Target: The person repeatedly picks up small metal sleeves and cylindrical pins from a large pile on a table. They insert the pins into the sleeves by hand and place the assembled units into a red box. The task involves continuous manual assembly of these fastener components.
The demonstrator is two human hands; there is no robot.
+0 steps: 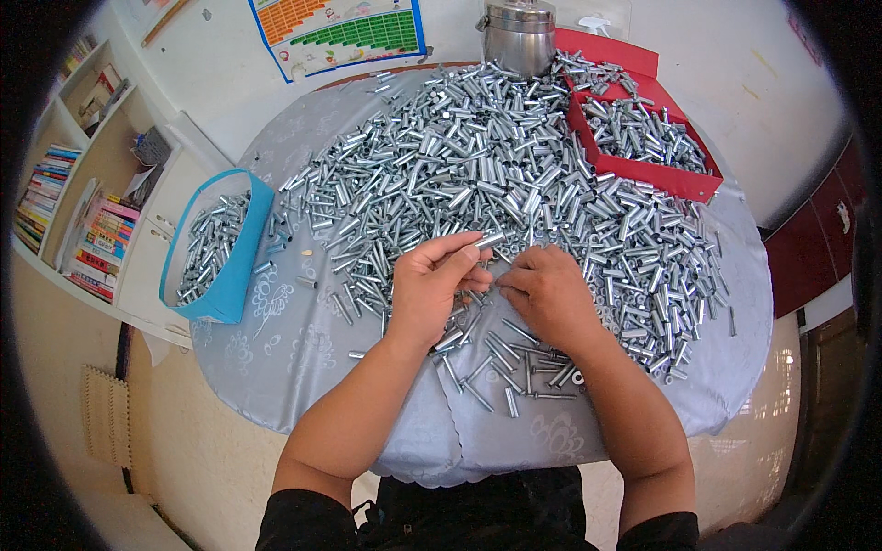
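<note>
My left hand point(430, 286) is closed, with a shiny metal sleeve point(491, 241) pinched between thumb and fingers, its free end pointing right. Close by on the right, my right hand point(549, 296) hangs low over the parts with its fingers curled down. Whatever its fingertips grip, if anything, is hidden beneath them. A large heap of silvery metal sleeves and bolts point(441, 151) spreads past both hands. Nearer to me, between my forearms, lie several loose long bolts point(501, 352) and a short sleeve point(512, 402).
The round table wears a silvery patterned tablecloth point(262, 367). At the left stands a blue fabric bin point(241, 271) of metal parts. A red box point(657, 176), also filled, sits at the back right beside a steel pot point(519, 39). A bookshelf point(138, 110) stands at far left.
</note>
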